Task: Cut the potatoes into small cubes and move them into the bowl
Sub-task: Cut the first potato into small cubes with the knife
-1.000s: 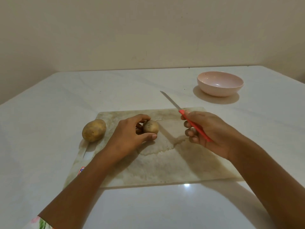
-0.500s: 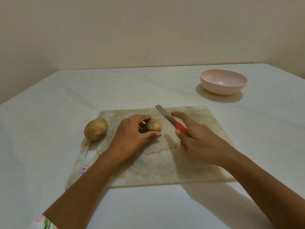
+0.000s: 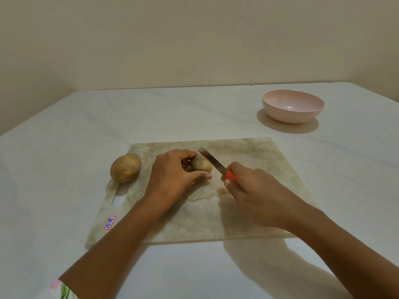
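The smaller potato (image 3: 201, 165) that I am working on lies near the middle of the cutting board (image 3: 259, 160), toward its far edge. Its long axis runs roughly left to right, and the right end is bare.

My left hand (image 3: 172, 175) pinches it. The fingers curl over the far side and the thumb lies along the near side, so the potato's left end is hidden under the hand. The palm faces down, and the forearm comes in from the lower left across the board's near edge.

The knife (image 3: 212, 161) crosses the potato's far right part, with its tip pointing away from me and to the left. I cannot tell whether the edge has entered the skin. My right hand (image 3: 257, 195) is wrapped tight round the red handle (image 3: 230, 175), knuckles up, low over the board. That forearm comes in from the lower right.

The larger potato (image 3: 125, 167) sits whole at the board's left edge, just beyond the board's handle slot. Its long axis tilts from near left to far right, and it lies apart from my left hand.

The pink bowl (image 3: 293, 106) stands on the white table (image 3: 64, 147) beyond the board's far right corner, well apart from it. A small sticker (image 3: 109, 222) marks the board's near left corner. A floral sleeve (image 3: 60, 290) shows at the bottom edge.
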